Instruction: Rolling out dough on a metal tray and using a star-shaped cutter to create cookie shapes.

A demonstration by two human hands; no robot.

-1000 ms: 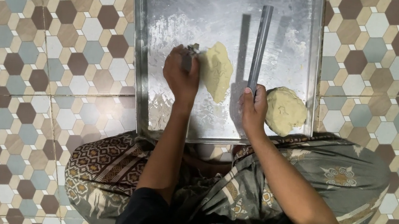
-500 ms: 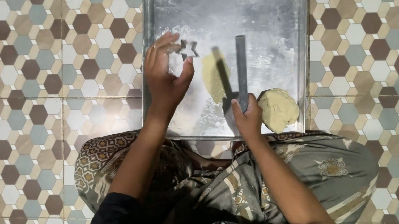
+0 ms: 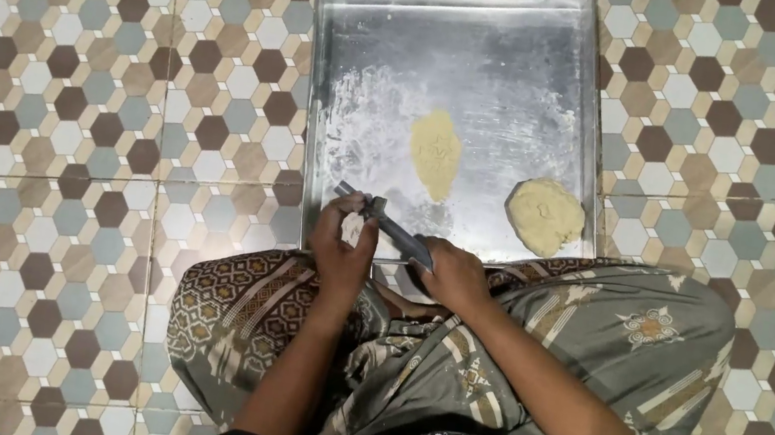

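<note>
A square metal tray (image 3: 384, 25) dusted with flour lies on the tiled floor in front of my knees. On it are a flattened oval piece of yellow dough (image 3: 435, 152) and a rounder lump of dough (image 3: 544, 215) near the tray's right edge. My right hand (image 3: 450, 275) grips one end of a thin grey metal rod (image 3: 396, 232) over the tray's near edge. My left hand (image 3: 341, 243) pinches the rod nearer its other end, fingers around a small metal piece on it.
The floor (image 3: 90, 105) is covered in hexagon-patterned tiles in brown, grey and white. My crossed legs in a patterned grey-brown cloth (image 3: 614, 330) sit just below the tray.
Both hands have pulled back from the middle of the tray to its near edge. The rod, upright on the tray before, now lies slanted between both hands. The flat dough is uncovered.
</note>
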